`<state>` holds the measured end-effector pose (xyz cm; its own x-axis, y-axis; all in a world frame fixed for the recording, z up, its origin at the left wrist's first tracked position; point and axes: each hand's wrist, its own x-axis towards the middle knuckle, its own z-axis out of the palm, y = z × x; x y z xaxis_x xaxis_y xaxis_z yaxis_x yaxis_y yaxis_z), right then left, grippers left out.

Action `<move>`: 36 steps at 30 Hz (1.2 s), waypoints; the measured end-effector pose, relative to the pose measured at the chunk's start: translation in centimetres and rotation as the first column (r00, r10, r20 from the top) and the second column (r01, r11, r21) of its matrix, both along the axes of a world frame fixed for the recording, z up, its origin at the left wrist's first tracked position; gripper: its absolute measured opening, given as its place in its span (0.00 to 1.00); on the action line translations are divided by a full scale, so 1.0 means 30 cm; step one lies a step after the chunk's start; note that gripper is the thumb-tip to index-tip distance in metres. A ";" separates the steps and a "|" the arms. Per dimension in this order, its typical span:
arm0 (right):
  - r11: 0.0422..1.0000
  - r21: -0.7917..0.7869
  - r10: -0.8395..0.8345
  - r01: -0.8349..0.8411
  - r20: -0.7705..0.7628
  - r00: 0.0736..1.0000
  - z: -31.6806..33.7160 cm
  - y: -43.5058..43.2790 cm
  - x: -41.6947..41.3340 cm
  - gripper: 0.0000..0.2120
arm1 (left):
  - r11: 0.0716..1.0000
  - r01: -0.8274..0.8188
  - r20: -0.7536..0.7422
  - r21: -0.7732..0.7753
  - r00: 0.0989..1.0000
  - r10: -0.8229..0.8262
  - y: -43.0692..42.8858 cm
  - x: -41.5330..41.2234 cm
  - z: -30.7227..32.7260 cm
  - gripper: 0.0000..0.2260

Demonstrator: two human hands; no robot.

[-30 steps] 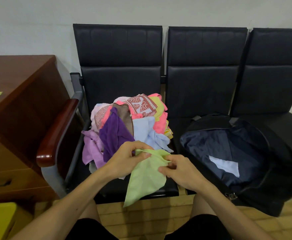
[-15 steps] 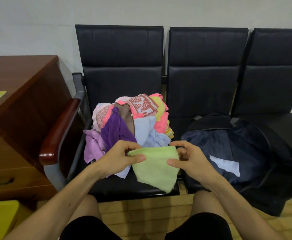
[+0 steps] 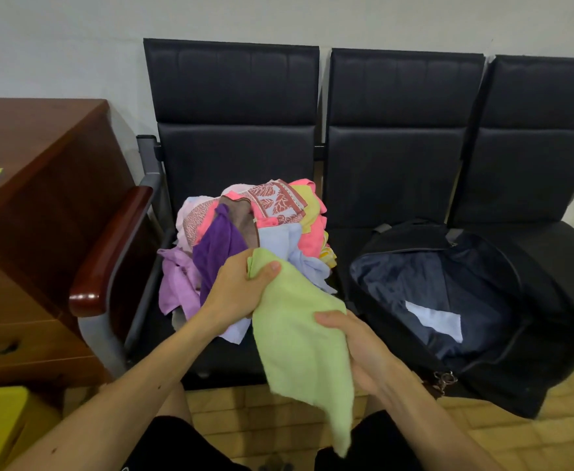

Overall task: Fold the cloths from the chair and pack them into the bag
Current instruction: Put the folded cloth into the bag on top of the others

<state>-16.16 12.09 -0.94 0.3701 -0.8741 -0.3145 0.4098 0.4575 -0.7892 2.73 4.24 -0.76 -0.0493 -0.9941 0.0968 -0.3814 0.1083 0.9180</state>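
Both hands grip one light green cloth (image 3: 299, 338).
Left hand (image 3: 241, 294) fingers clamp its top corner; right hand (image 3: 357, 348) fingers pinch its right edge beside the cloth pile (image 3: 245, 229).

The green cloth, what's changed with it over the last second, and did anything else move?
The green cloth went from stretched level between both hands to hanging slantwise: the left hand lifted its corner, the right hand dropped lower along the edge. Both still grip it. The pile and open bag stayed put.

Right hand's fingers (image 3: 333, 317) behind green cloth (image 3: 299, 338); bag (image 3: 503, 396) interior (perhaps mostly empty) shadowed.
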 end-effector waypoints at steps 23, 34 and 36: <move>0.998 0.013 -0.047 0.062 -0.502 0.864 -0.115 -0.027 -0.051 0.09 | 0.700 0.355 -0.515 0.619 0.857 0.020 0.143 0.039 -0.173 0.11; 0.997 0.027 0.070 -0.068 -0.617 0.784 -0.068 -0.086 -0.086 0.11 | 0.659 0.380 -0.374 0.649 0.914 -0.159 0.092 0.072 -0.113 0.15; 0.977 -0.190 -0.048 -0.100 -0.647 0.761 0.058 -0.105 -0.104 0.12 | 0.744 0.458 -0.458 0.486 0.859 -0.230 0.065 0.078 -0.003 0.19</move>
